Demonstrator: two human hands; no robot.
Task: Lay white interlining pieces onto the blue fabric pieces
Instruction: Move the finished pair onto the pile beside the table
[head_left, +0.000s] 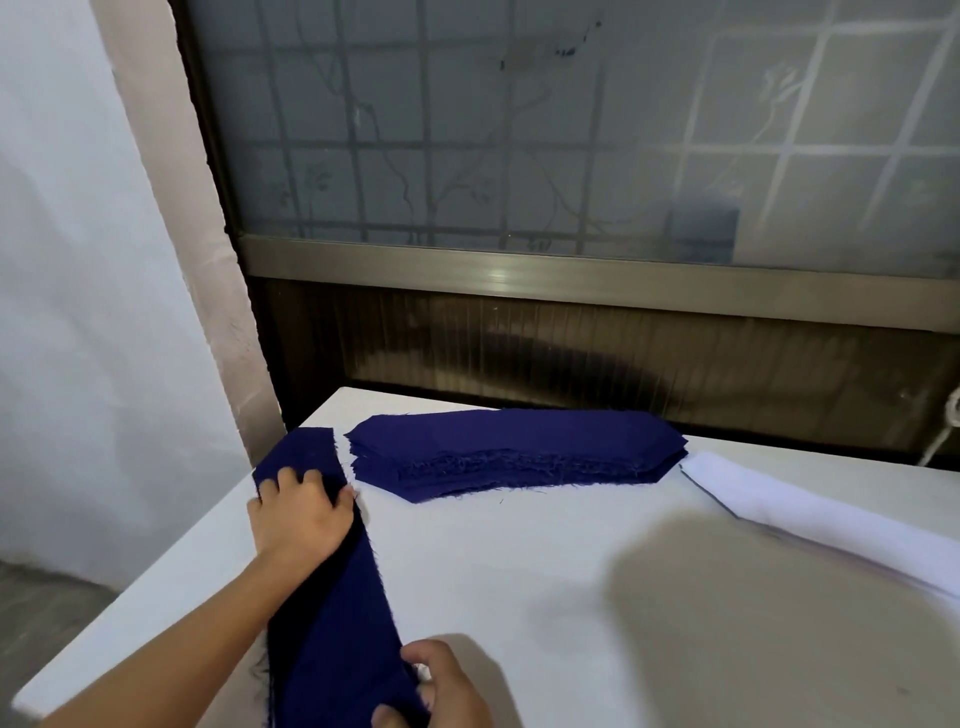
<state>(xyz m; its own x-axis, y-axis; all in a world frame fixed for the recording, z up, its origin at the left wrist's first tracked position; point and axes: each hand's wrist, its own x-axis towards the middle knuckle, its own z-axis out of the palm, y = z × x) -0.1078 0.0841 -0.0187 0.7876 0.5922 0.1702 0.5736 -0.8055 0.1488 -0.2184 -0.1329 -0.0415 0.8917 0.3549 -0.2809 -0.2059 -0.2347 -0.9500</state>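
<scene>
Left hand (298, 512) grips the far end of the blue strip (332, 613) and right hand (441, 686) pinches the near end. I'd keep it taut and lay it flat first. The white interlining (831, 514) waits well off to the right of both hands, so grab that after.

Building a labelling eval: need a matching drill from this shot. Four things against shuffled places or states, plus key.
Things
1. blue strip
2. blue stack
3. white interlining
4. frosted window

Places or states
A. lies at the right side of the table, untouched
B. behind the table
C. held at its ends by the left hand and right hand, along the table's left edge
D. lies flat at the back middle, no hand on it

Pairs: 1-C, 2-D, 3-A, 4-B
</scene>
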